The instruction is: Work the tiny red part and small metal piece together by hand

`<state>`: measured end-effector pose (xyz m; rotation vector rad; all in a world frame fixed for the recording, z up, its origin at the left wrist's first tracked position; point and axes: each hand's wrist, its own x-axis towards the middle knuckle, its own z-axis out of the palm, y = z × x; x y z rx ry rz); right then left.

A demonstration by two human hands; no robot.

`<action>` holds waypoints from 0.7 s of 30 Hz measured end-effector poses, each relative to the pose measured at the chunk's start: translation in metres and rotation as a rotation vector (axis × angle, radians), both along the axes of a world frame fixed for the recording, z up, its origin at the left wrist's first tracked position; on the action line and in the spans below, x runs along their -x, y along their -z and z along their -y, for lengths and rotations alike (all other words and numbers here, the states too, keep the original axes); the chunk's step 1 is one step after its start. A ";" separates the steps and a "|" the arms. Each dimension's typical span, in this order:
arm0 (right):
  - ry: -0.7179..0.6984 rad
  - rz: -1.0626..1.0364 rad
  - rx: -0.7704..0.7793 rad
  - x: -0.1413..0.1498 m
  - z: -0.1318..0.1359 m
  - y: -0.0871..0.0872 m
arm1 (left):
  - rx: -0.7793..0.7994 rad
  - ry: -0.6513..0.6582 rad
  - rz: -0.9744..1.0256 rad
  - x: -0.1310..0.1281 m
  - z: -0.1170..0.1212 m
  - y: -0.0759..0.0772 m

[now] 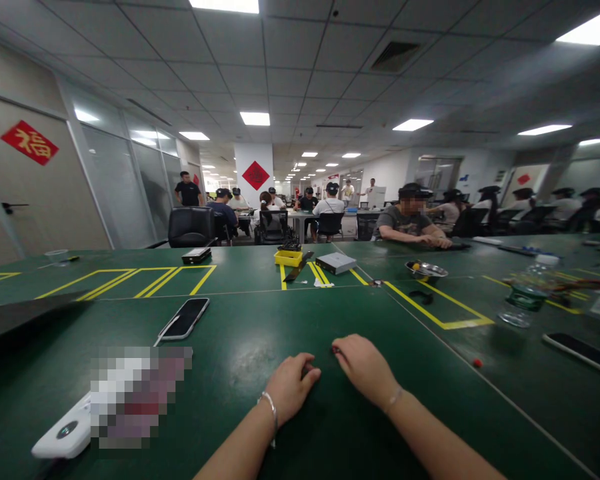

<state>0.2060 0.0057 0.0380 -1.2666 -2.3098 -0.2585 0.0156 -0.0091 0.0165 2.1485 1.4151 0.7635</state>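
Note:
My left hand (291, 387), with a silver bracelet at the wrist, is closed above the green table (240, 333). Its thumb and fingers curl together, and what lies between them, if anything, is hidden. To its right, my right hand (364, 367) pinches a small dark red object (335, 349) at its fingertips, too small to name. The two hands are apart by a short gap. A small red ball-like piece (477, 363) lies on the table to the right of my right hand.
A phone (185, 318) with a white cable and a white device (65, 427) lie left. Ahead are a yellow bin (288, 257), a grey box (336, 263) and a metal bowl (427, 270). A water bottle (529, 293) stands right. A person (410, 217) sits across the table.

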 end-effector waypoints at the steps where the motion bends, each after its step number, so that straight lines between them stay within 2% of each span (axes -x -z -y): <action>1: -0.078 0.012 -0.009 0.016 0.006 0.004 | 0.003 0.014 0.015 -0.002 0.000 0.001; 3: -0.181 0.018 -0.020 0.038 0.015 0.011 | 0.014 0.027 0.032 -0.004 0.000 0.003; 5: -0.231 0.011 -0.008 0.046 0.019 0.014 | 0.037 0.028 0.050 -0.005 -0.001 0.004; 7: -0.248 0.006 0.023 0.042 0.018 0.011 | 0.064 0.034 0.091 -0.005 -0.002 0.005; 9: -0.196 -0.015 0.045 0.025 0.010 0.004 | 0.096 0.037 0.155 -0.004 -0.003 0.004; 10: -0.125 -0.030 0.046 0.012 0.004 0.000 | 0.114 0.028 0.191 -0.003 -0.003 0.003; 12: 0.122 -0.058 0.030 -0.025 -0.008 -0.004 | 0.151 -0.006 0.267 -0.002 -0.004 0.002; 15: 0.637 -0.061 0.035 -0.101 -0.023 0.003 | 0.201 -0.052 0.391 -0.001 -0.005 0.001; 17: 0.942 -0.099 0.135 -0.152 -0.026 0.013 | 0.226 -0.063 0.451 -0.001 -0.007 0.003; 19: 1.114 -0.188 0.332 -0.192 -0.024 0.024 | 0.239 -0.069 0.473 -0.001 -0.008 0.004; 21: 1.166 -0.248 0.481 -0.216 -0.023 0.033 | 0.242 -0.073 0.482 0.000 -0.009 0.005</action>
